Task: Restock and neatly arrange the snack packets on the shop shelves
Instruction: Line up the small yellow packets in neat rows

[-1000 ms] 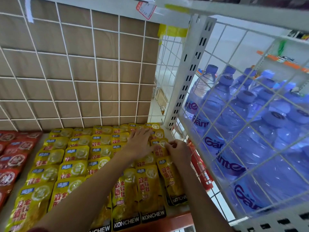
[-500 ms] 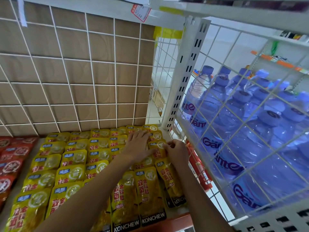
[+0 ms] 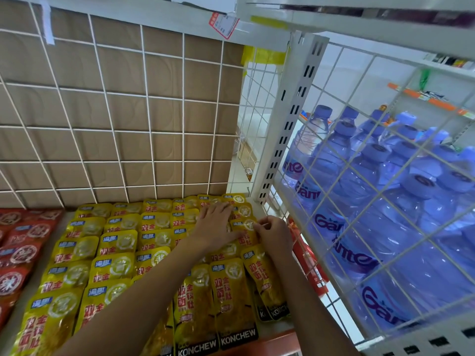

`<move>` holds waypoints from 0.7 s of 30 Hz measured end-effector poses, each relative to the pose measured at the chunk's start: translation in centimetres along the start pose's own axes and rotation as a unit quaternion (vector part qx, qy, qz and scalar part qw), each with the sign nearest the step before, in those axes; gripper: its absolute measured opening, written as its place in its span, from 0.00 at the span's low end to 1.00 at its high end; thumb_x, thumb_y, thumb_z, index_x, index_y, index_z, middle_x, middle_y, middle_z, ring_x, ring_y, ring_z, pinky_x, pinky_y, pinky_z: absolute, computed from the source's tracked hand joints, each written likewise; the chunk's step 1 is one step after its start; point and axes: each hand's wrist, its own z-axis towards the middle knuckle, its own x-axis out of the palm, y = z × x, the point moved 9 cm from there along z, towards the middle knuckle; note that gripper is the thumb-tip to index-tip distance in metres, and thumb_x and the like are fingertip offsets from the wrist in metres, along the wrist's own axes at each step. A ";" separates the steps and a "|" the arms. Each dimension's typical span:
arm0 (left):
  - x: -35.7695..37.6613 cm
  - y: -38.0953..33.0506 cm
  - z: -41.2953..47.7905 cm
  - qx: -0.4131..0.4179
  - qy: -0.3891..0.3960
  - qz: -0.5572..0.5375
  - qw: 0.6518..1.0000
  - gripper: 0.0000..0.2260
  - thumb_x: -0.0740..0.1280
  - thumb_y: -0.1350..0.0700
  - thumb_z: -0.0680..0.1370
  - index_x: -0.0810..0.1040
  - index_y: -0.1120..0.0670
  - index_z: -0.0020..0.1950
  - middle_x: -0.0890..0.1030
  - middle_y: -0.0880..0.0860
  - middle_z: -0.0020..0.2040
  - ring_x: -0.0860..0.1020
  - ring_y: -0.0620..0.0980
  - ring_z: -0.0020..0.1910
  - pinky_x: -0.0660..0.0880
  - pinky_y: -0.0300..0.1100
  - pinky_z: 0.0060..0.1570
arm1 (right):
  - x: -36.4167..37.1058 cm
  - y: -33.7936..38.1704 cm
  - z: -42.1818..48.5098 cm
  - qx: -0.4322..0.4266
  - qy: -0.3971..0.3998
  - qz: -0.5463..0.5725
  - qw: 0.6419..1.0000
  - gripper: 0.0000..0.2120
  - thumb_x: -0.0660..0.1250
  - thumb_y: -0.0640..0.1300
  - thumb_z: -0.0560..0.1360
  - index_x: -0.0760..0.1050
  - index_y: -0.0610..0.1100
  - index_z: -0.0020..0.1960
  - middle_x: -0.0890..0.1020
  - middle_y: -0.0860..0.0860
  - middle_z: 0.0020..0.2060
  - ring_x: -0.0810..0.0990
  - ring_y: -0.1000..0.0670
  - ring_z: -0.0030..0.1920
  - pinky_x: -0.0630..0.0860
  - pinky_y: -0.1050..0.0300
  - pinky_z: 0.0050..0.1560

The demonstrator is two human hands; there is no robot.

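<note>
Packets: yellow snack packets [image 3: 144, 255] lie in overlapping rows on the shelf [image 3: 280, 339]. Left hand [image 3: 216, 227] presses flat, grip released. Right hand [image 3: 273, 233] pinches one packet's [image 3: 245, 231] top edge. Pouches look light, soft, slippery; hold by sealed edges.

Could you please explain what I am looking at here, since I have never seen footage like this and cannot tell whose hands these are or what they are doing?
There is no machine here: a person wears a camera on the head, looking down at their own bare hands. The left hand lies flat on rows of yellow snack packets overlapping on a shop shelf. The right hand pinches the top edge of one packet in the rightmost row, apparently straightening it. Red packets lie at the far left. A white wire grid backs the shelf, and blue water bottles stand behind the wire side panel on the right.
</note>
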 end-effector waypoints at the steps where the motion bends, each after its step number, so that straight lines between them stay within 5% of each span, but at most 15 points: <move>1: 0.0 0.0 0.0 0.000 -0.001 0.000 1.000 0.35 0.57 0.36 0.76 0.52 0.52 0.76 0.51 0.49 0.77 0.48 0.49 0.75 0.40 0.50 0.72 | 0.0 0.0 0.0 0.001 0.000 -0.001 1.000 0.07 0.68 0.47 0.73 0.78 0.44 0.47 0.81 0.50 0.41 0.76 0.53 0.41 0.67 0.61 0.39; 15: -1.9 -0.5 -0.8 0.042 -0.079 -0.067 0.994 0.25 0.58 0.43 0.79 0.61 0.51 0.73 0.58 0.49 0.74 0.54 0.50 0.74 0.49 0.48 0.72 | -2.5 -0.2 -3.4 -0.025 -0.015 -0.025 0.999 0.12 0.64 0.52 0.75 0.75 0.47 0.56 0.79 0.53 0.45 0.79 0.52 0.43 0.78 0.53 0.44; 21: -1.2 -1.7 -4.4 0.066 -0.026 -0.079 0.994 0.25 0.57 0.44 0.80 0.56 0.48 0.75 0.56 0.47 0.75 0.55 0.50 0.74 0.54 0.48 0.71 | -2.9 -1.7 -7.4 -0.021 0.035 -0.089 0.995 0.22 0.70 0.59 0.68 0.70 0.52 0.57 0.75 0.54 0.48 0.77 0.52 0.47 0.74 0.56 0.44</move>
